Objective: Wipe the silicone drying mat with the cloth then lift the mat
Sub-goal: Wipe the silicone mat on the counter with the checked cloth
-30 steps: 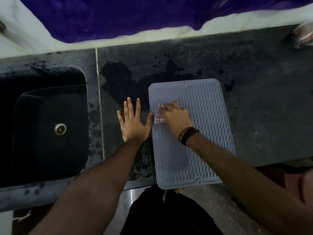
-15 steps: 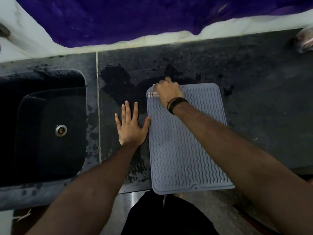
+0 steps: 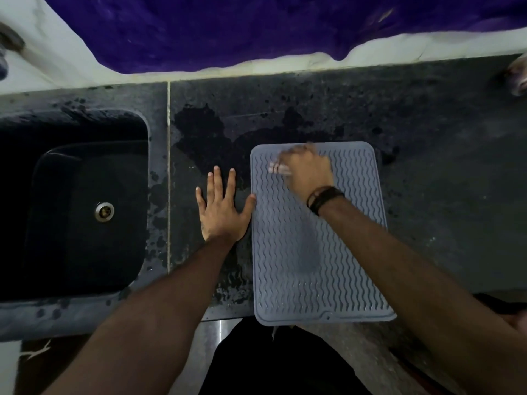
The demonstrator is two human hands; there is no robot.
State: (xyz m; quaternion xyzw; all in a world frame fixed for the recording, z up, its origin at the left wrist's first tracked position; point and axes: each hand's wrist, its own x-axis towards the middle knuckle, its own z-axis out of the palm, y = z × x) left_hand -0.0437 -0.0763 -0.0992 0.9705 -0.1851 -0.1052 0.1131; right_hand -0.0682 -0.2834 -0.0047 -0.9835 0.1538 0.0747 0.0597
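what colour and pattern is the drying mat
The silicone drying mat is pale grey-blue with raised wavy ridges, as the head view shows.

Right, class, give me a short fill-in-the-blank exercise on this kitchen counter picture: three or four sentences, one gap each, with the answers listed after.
1. The right hand rubs a small cloth over the far end of the grey ____.
2. The left hand lies flat on the counter, its ____ touching the silicone drying mat's left edge.
3. Left of the left hand, a dark ____ is set into the counter.
4. The mat's near edge juts past the counter's ____ edge.

Missing words: mat; thumb; sink; front
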